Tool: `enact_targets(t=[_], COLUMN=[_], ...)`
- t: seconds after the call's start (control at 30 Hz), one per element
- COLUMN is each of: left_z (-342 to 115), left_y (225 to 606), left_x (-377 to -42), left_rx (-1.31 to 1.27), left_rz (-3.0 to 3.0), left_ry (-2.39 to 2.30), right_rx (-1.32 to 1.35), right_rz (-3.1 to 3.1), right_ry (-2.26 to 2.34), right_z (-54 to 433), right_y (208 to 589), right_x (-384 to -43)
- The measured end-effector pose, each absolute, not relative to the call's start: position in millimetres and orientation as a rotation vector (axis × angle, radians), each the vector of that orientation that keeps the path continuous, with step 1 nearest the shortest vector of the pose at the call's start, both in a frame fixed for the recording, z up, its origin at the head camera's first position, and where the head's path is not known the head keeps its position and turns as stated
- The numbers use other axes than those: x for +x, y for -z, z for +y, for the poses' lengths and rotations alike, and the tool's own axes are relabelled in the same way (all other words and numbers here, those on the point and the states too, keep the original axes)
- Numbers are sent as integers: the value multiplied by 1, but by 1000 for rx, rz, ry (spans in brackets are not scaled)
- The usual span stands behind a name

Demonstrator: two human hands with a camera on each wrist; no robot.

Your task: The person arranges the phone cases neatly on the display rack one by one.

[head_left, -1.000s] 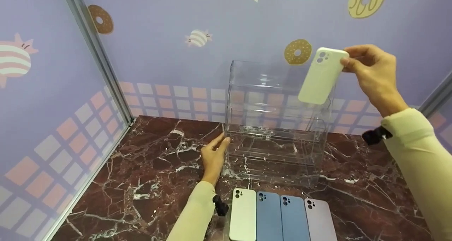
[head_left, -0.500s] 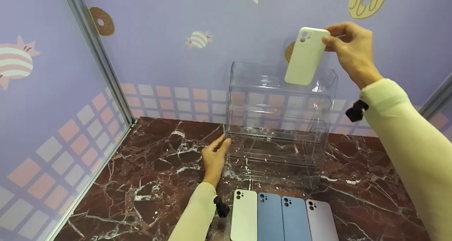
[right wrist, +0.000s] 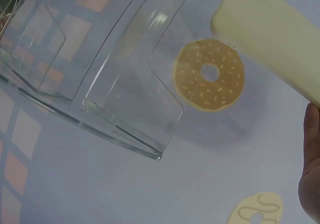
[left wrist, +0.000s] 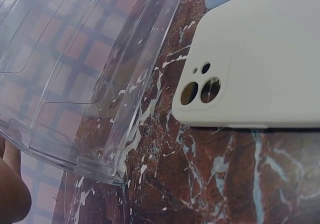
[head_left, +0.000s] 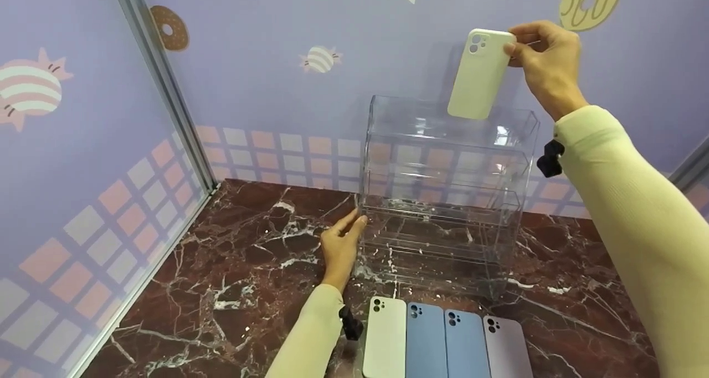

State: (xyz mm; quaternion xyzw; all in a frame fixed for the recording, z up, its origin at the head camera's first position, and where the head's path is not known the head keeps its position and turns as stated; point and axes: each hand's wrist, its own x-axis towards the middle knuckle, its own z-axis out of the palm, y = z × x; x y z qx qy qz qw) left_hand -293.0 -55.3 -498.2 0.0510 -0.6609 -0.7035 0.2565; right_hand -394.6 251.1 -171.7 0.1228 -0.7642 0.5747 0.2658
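Above the top tier of a clear plastic stepped rack (head_left: 443, 170), my right hand (head_left: 551, 62) pinches a cream phone case (head_left: 481, 76) by its upper right corner. The case hangs slightly tilted, camera cutouts at the top. In the right wrist view, the case (right wrist: 270, 34) hangs beside the rack's upper edge. My left hand (head_left: 339, 250) rests its fingertips at the rack's left side, thumb and fingers fairly straight. Part of that hand (left wrist: 12, 194) shows beside the rack's wall in the left wrist view.
In front of the rack, a row of phone cases lies on the dark red marbled table (head_left: 266, 289): a cream case (head_left: 385, 339), two blue cases (head_left: 425, 342) and a pale purple case (head_left: 508, 347). A patterned purple wall (head_left: 266, 90) stands behind the rack.
My right hand has moved left and upward with the cream phone case, from the rack's right side to above its top tier. The left hand stays at the rack's side.
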Motion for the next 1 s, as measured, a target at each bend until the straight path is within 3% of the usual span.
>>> enact_targets(t=[1.0], left_z=[-51], left_y=[500], left_x=[-290], left_rx=[112], left_rz=[-1761], left_ry=[1924], right_rx=[261], right_rz=[-2128], right_ry=[-1787], right_z=[241], right_y=[205], right_x=[-424])
